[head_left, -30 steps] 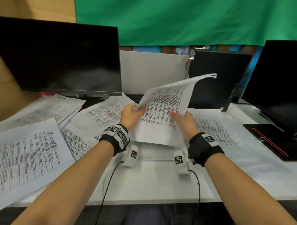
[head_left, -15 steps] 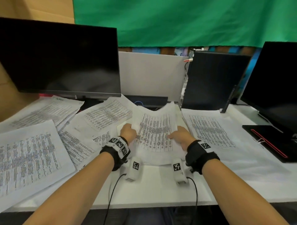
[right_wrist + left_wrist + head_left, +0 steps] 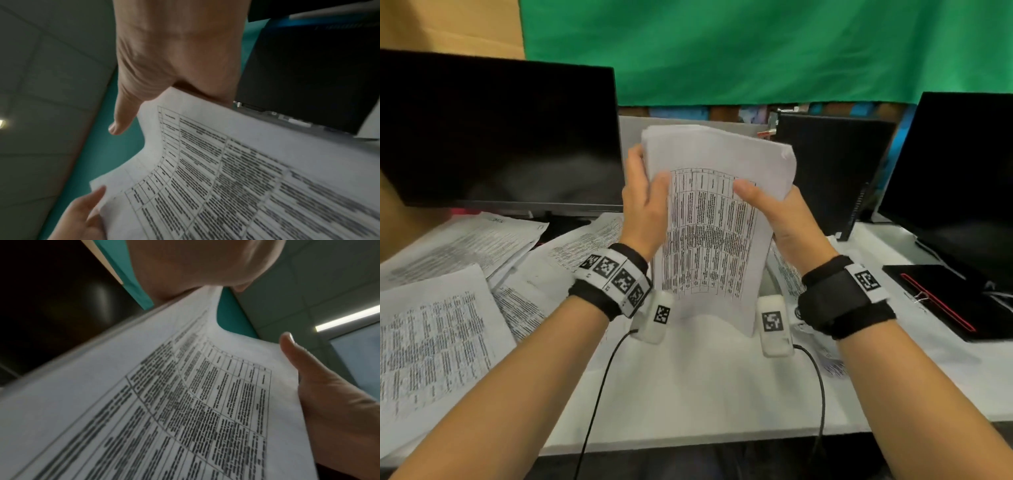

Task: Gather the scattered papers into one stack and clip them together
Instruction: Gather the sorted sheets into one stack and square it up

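Observation:
A stack of printed papers (image 3: 717, 222) stands upright over the white table (image 3: 705, 383), its lower edge close to the tabletop. My left hand (image 3: 645, 178) grips its left edge, thumb on the printed front and fingers behind. On the right edge, my right hand (image 3: 763, 202) holds it the same way. The left wrist view shows the stack (image 3: 185, 402) below my left hand (image 3: 195, 264). In the right wrist view the stack (image 3: 246, 178) runs under my right hand (image 3: 174, 48). Loose sheets (image 3: 431, 342) lie spread on the table's left side, with more (image 3: 465, 246) behind them.
A dark monitor (image 3: 496, 133) stands at the back left and another (image 3: 955, 171) at the right. A black computer case (image 3: 828, 171) stands behind the stack. A black folder with a red line (image 3: 941, 301) lies at the right, with a small wire clip-like thing (image 3: 919, 297) beside it.
Half a second ago the stack lay flat on the table under both hands. Now both hands hold it lifted upright, lower edge toward the table.

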Tool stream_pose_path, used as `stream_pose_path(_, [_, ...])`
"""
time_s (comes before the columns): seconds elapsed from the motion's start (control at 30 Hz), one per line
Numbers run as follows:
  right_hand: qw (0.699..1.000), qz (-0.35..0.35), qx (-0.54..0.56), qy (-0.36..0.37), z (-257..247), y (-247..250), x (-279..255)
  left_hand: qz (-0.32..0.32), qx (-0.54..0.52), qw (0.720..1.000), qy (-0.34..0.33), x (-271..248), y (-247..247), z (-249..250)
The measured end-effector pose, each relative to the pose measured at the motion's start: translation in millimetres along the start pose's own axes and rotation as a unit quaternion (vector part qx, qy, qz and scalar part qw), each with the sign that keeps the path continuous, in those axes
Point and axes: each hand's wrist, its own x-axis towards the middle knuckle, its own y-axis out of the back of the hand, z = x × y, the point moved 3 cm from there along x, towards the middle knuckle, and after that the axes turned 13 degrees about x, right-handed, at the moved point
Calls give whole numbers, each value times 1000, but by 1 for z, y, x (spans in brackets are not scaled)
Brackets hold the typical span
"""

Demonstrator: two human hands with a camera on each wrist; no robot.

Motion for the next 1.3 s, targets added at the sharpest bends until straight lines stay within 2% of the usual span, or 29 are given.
stream_pose_path(0.07, [999,18,27,-1,-2,6,-3,72,6,997,0,2,7,2])
stream_pose_path(0.1, [999,29,40,-8,0,11,-5,84,4,996,5,2,11,-1])
stream_pose_path(0.23, [999,9,-16,-36,9,8,-7,-27,30,998,54,0,3,-6])
stream_pose_path(0.33, [999,52,11,4,-4,-5,-1,-28,7,997,68,8,-2,8])
stream_pose_path(0.43, [996,69,19,47,-24,-2,4,-65,-71,993,63,17,4,19])
stream_pose_path(0.47, [997,66,11,42,-22,4,4,-93,-100,988,79,16,8,14])
stream_pose_path(0.53, [999,34,-18,-11,-1,17,-6,-188,-108,960,176,0,11,-13])
stream_pose_path(0.6, [991,5,-59,-123,39,32,-25,-326,-7,905,272,-32,8,-57])
stream_pose_path(0.63, [981,-6,-71,-180,59,39,-37,-387,49,874,290,-50,6,-75])
stream_pose_path(0.67, [972,-5,-71,-224,75,45,-48,-416,96,856,293,-63,5,-91])
stream_pose_path(0.7, [965,7,-64,-254,86,49,-55,-416,106,853,298,-70,5,-101])
stream_pose_path(0.77, [961,38,-32,-271,92,54,-58,-349,38,886,301,-68,-2,-98])
stream_pose_path(0.83, [962,79,-35,-257,87,58,-49,-281,-36,912,296,-58,-10,-86])
stream_pose_path(0.9, [956,142,-120,-228,81,69,-34,-242,-78,917,308,-51,-25,-75])
stream_pose_path(0.97, [942,176,-194,-211,74,89,-23,-276,-80,892,350,-46,-42,-70])
stream_pose_path(1.03, [933,203,-202,-218,60,113,-19,-352,-51,850,389,-42,-48,-75])
stream_pose_path(1.07, [928,221,-202,-222,52,133,-20,-371,-29,837,401,-40,-45,-80])
stream_pose_path(1.1, [917,238,-218,-236,43,153,-23,-373,14,834,407,-37,-37,-85])
stream_pose_path(1.17, [878,258,-278,-292,34,204,-29,-387,203,822,365,-35,-14,-104])
stream_pose_path(1.2, [864,263,-279,-325,36,227,-32,-414,314,789,327,-36,-2,-115])
stream_pose_path(1.23, [855,265,-269,-355,40,243,-36,-445,403,744,293,-38,9,-122])
stream_pose_path(1.27, [838,269,-285,-381,44,259,-40,-476,458,696,281,-41,19,-133])
stream_pose_path(1.3, [816,274,-317,-398,51,272,-45,-495,482,663,289,-46,28,-146])
